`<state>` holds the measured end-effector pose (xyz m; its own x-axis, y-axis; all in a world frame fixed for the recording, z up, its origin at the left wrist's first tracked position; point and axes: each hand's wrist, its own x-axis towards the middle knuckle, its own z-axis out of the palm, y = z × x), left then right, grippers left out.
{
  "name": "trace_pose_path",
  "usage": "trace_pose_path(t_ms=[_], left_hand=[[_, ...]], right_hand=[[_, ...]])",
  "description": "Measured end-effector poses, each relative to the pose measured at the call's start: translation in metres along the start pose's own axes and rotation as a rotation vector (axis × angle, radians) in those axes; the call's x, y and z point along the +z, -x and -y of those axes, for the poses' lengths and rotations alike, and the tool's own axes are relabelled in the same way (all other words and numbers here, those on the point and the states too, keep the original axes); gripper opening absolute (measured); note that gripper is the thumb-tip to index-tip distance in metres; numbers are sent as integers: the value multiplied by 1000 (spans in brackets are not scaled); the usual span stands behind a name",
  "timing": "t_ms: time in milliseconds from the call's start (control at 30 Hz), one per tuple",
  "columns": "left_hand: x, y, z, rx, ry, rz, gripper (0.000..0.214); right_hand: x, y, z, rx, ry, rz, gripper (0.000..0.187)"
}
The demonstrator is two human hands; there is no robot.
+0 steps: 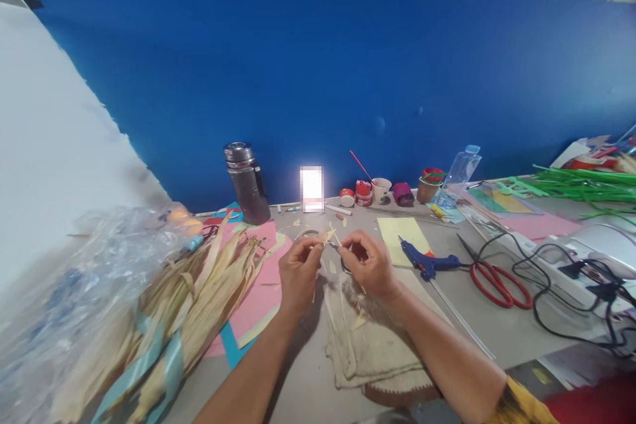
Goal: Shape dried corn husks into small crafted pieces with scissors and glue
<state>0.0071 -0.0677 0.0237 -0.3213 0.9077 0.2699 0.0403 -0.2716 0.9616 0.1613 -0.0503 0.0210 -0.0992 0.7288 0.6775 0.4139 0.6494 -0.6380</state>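
Observation:
Over the middle of the table, my left hand (301,271) pinches a small pale strip of dried husk (326,236) between thumb and fingertips. Close beside it, the fingers of my right hand (368,264) are closed on a thin, pale, stick-like piece (336,238), whose kind I cannot make out. The two pieces meet or cross between my fingertips. Below my right hand lies a folded beige cloth (377,351) with a few husk scraps on it. Bundles of dried corn husks (209,298) tied with light-blue ribbon lie left of my left hand.
Right of my hands are a blue glue gun (428,260), red-handled scissors (501,285) and a power strip (561,271) with black cables. A dark thermos (247,185), paint jars (364,193), a paper cup (381,190) and a tilted plastic bottle (460,175) stand along the blue wall.

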Motion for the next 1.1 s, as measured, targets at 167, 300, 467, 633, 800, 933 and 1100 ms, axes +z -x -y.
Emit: trace_pose_path(t_ms=[167,300,467,633,800,933,1100], left_hand=[[1,3,3,81,-39,-8,6],[3,6,5,92,-62,24,5],[7,8,2,117,-131,9,10],[7,9,1,123,-166,14,12],[7,9,1,192,-188,-2,12],[6,9,1,306,-178,-27,10],[6,9,1,316,-172,-33,10]], right_hand=[[4,3,0,-40,57,-1,9],[5,3,0,-72,109,-6,9],[2,1,4,-84,175,13,15],[3,2,6,-106,188,-5,10],[2,2,5,-188,222,-1,12],[0,2,7,-367,220,-33,13],[0,3,10,-424,210,-43,12]])
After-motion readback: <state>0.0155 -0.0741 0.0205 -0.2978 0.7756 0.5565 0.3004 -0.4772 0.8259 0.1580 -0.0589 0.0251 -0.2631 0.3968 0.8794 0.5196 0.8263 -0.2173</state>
